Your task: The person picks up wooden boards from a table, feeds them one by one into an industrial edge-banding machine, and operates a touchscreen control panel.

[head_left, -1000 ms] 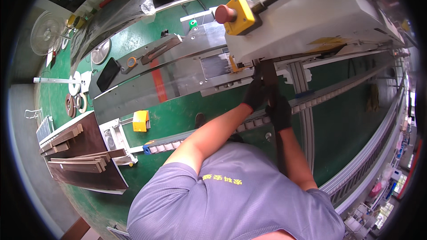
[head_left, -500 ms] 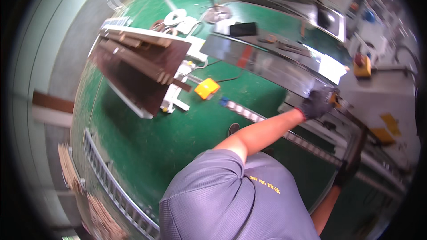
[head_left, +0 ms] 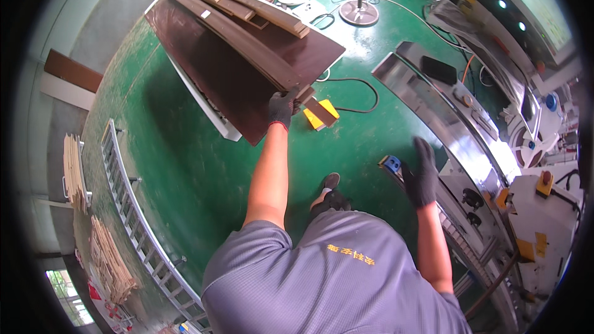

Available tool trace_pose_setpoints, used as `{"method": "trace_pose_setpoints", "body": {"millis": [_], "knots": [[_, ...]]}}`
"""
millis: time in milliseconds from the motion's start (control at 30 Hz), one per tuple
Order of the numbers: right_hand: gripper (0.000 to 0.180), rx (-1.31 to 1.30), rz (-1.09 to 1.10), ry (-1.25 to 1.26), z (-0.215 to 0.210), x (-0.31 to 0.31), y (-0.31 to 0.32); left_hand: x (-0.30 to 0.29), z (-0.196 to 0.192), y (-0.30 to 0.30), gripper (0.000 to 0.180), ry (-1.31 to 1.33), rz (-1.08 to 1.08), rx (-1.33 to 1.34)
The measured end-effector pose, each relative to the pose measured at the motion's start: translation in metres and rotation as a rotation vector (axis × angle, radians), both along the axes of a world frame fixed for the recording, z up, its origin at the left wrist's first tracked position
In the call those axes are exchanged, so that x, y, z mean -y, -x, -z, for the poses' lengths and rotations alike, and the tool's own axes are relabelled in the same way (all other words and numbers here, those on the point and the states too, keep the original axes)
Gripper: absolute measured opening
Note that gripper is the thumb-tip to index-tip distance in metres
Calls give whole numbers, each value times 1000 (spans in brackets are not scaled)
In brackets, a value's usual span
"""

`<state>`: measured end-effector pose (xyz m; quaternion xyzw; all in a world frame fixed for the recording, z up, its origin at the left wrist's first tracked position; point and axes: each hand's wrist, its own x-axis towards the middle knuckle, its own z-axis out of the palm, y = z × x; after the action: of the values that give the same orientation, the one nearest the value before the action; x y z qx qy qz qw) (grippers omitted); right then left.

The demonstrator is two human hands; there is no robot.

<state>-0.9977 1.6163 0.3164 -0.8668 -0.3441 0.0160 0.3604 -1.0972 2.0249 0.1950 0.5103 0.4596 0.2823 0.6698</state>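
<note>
My left hand (head_left: 283, 109), in a dark glove with a red cuff, is closed on the near end of a long brown board (head_left: 247, 49). That board lies with several others on a dark reddish-brown panel top (head_left: 198, 74) at the left. How far the fingers wrap round the board's underside is hidden. Over the floor by the machine, my right hand (head_left: 424, 173), also dark-gloved, is raised with nothing in it. Its fingers are stretched out, and the thumb stands apart from them.
A yellow foot pedal (head_left: 322, 115) with a cable sits on the green floor. On the right is a machine with a long shiny metal bed (head_left: 445, 105) bearing a black flat object (head_left: 439, 69). A metal rail (head_left: 127, 195) runs at the left. A round-based stand (head_left: 359, 13) is farther off.
My view has swung left. My left hand has left the machine bed and now grips a brown board. My right hand has come off the machine's near side and is held out open.
</note>
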Motion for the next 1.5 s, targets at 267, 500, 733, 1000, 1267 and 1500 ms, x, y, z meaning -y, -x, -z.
{"method": "trace_pose_setpoints", "body": {"millis": [267, 500, 733, 1000, 1267, 1500], "knots": [[62, -96, -304, 212, 8, -260, -11, -20, -30, 16, 29, 90, 475, -141], [36, 62, -613, 500, 110, -222, -25, 120, 8, 48, 23, 756, 844, 282], [47, -411, 74, 391, 24, 34, 55, 69, -15, 52, 47, 629, 611, 490], [35, 46, 379, 547, -65, 319, 172, 75, -50, 11, 25, 542, 331, 571], [25, -211, 670, 377, -110, 257, 240, 381, -113, 53, 39, 835, 1495, 237], [33, -441, 984, 385, -35, 324, 367, 437, -89, -36, 40, 739, 1424, 374]]}}
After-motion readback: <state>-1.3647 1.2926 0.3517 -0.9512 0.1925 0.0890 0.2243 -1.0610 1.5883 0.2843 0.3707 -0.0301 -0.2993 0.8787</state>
